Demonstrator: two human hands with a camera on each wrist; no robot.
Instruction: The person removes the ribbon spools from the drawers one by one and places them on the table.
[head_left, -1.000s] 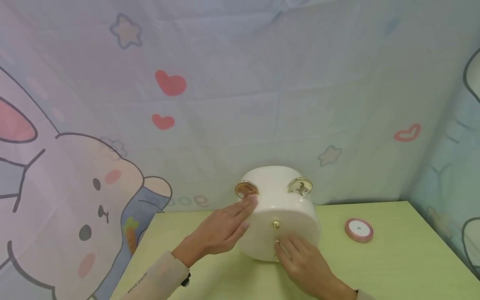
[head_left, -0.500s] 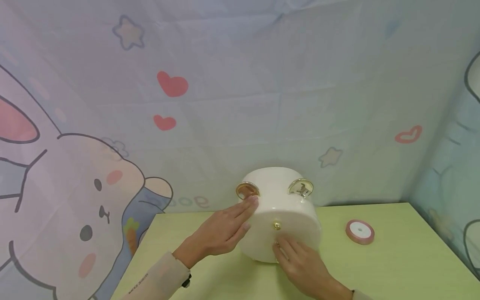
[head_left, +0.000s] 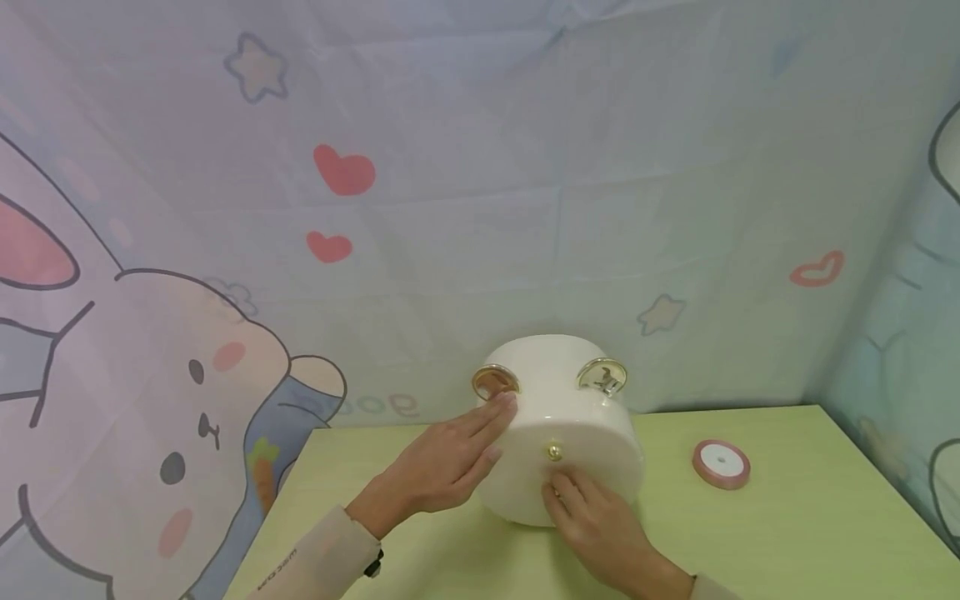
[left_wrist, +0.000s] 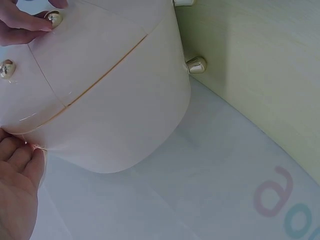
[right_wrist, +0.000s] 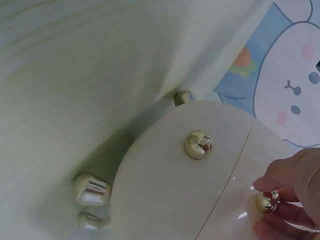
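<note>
A glossy white rounded box stands on the table, with gold ring-shaped ears on top and gold knobs down its front. My left hand rests on its upper left side near the left ear, fingers mostly straight. In the head view my right hand covers the middle of the front, below the upper knob. The right wrist view shows thumb and fingers pinching a gold knob; the lower knob lies across a thin seam. Gold feet support the box.
A ribbon spool with a pink rim and white centre lies to the right on the light green table. Behind stands a pale printed backdrop with a cartoon rabbit, hearts and stars, close to the box's rear.
My right hand has shifted slightly left, and its fingers now hide the middle knob that showed a second ago in the head view. The left hand and the box stay in place.
</note>
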